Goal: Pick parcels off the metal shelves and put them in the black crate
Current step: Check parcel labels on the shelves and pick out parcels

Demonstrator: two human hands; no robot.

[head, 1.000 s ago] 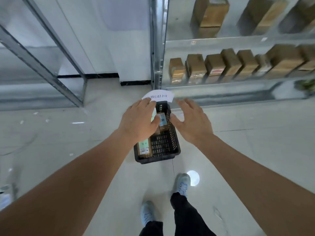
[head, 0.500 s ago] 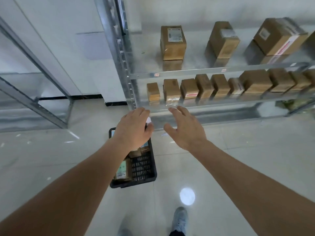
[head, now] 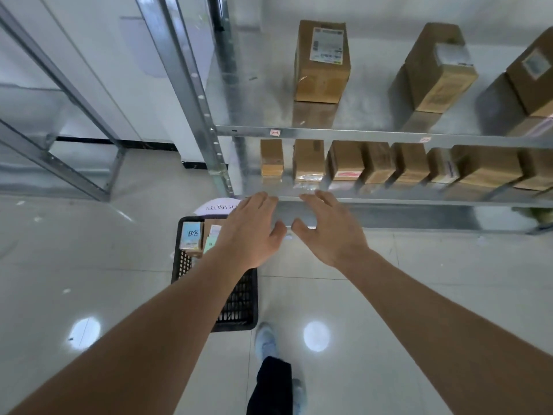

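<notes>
The black crate [head: 239, 307] sits on the floor at lower centre, holding a few small parcels [head: 191, 239] at its far end. My left hand [head: 254, 232] is stretched out above the crate's far right corner, fingers apart and empty. My right hand [head: 329, 229] is beside it, also spread and empty, in front of the lower shelf edge [head: 419, 202]. A row of several brown cardboard parcels [head: 344, 160] stands on that lower shelf. On the upper shelf [head: 359, 133] stand larger parcels, one with a white label [head: 321, 61].
A steel upright [head: 191, 97] frames the shelving's left side. Another bare metal rack [head: 68, 163] stands at the left. A round white sign [head: 215, 207] lies behind the crate. My feet [head: 266, 339] are on the glossy tiled floor just right of the crate.
The view has tilted up from the crate toward the shelves. Both empty hands have lifted away from the crate and moved forward toward the lower shelf.
</notes>
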